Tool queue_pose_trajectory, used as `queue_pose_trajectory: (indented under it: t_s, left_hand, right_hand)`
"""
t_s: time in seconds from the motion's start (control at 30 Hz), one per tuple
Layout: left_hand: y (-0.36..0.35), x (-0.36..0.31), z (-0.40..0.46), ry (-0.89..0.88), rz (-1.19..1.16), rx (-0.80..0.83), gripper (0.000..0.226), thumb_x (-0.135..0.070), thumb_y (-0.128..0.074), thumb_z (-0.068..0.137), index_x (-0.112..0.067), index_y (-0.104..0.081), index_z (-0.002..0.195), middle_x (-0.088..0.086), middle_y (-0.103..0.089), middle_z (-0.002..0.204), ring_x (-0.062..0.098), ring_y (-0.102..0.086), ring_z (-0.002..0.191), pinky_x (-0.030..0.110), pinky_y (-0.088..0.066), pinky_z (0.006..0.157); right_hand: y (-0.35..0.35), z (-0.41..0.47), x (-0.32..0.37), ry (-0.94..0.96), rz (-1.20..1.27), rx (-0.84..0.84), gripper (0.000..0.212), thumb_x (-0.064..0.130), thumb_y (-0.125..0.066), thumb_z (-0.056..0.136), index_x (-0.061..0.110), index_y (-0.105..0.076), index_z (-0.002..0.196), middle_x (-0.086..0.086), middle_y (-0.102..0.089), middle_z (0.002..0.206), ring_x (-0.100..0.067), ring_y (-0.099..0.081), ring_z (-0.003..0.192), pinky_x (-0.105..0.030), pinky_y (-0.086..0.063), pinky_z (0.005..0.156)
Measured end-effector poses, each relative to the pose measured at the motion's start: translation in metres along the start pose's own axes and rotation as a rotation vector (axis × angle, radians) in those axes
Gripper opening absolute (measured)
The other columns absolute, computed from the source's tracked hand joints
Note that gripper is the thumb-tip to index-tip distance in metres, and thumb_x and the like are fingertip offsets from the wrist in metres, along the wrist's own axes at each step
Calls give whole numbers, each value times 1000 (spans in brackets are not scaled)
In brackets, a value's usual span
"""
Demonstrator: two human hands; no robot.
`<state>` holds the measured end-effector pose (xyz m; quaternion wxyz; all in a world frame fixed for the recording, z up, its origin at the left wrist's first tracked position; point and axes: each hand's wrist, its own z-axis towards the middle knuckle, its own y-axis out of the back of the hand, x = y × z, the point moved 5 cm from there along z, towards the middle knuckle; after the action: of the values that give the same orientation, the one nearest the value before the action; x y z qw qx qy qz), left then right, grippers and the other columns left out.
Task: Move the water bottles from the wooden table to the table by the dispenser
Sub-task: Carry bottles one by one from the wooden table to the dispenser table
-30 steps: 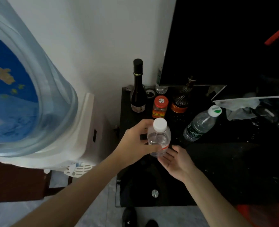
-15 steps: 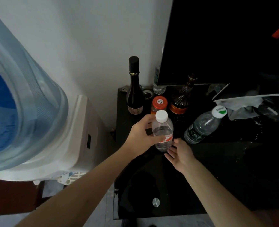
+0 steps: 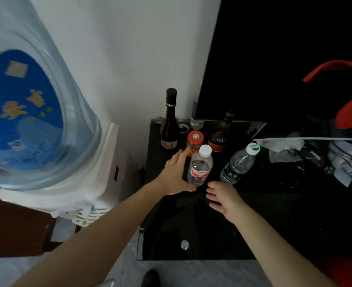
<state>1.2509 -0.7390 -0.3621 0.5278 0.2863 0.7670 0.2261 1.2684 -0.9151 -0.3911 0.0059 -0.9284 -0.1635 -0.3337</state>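
Two bare hands hover over the black glass table beside the water dispenser. The right hand lies open, fingers spread, just short of a clear water bottle with a white cap and red label, standing upright toward the table's left edge. The left hand, fingers extended and unclenched, flanks the bottle's left side. Farther right stands a second water bottle, green-labelled, with a dark wine bottle near the back-left corner.

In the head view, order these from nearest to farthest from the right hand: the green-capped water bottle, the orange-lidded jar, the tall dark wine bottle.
From the right hand:
1. Green-capped water bottle, just beyond it.
2. Orange-lidded jar, farther back, leftward.
3. Tall dark wine bottle, back-left by the wall.
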Motion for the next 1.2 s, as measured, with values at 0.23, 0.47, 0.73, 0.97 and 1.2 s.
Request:
queue_pose_trajectory:
  t_s: [0.23,0.47,0.73,0.97,1.2]
  left_hand:
    - [62,-13,-136,53,463,-357,89,-51,-68,86,-37,-20,159,-2,-19,169,27,-16,156,48,-18,124]
    - [116,-12,-281,255,603,-620,68,-56,-62,87,-30,-48,147,2,-26,169,26,-20,157,48,-10,126]
    - [132,17,-459,567,643,-778,74,-69,-39,89,-32,-39,153,0,-11,173,24,-6,160,52,-3,127]
    - [80,53,-665,939,590,-922,78,-66,-41,94,-31,-21,161,2,6,173,25,12,159,52,12,123]
    - [-23,59,-856,1354,425,-1027,79,-73,-27,96,-34,-10,162,-1,23,170,26,24,156,55,23,118]
  right_hand:
    - [-26,-97,21,592,-909,-48,39,33,-54,95,19,-57,131,-1,-59,126,-13,-59,103,-23,-45,77]
    - [-112,-215,47,1095,-1337,-61,52,41,-51,96,21,-45,143,-2,-51,140,-21,-55,121,-35,-50,93]
    - [-224,-349,14,1501,-1459,95,63,40,-50,93,18,-35,150,-7,-44,151,-26,-43,135,-42,-36,110]
    - [-307,-461,-104,1683,-1480,403,68,55,-35,97,27,-20,157,-4,-21,165,-25,-18,151,-50,-17,119]
    - [-360,-585,-244,1864,-1511,843,72,64,-30,94,31,-17,156,-2,-6,167,-24,0,153,-53,-5,121]
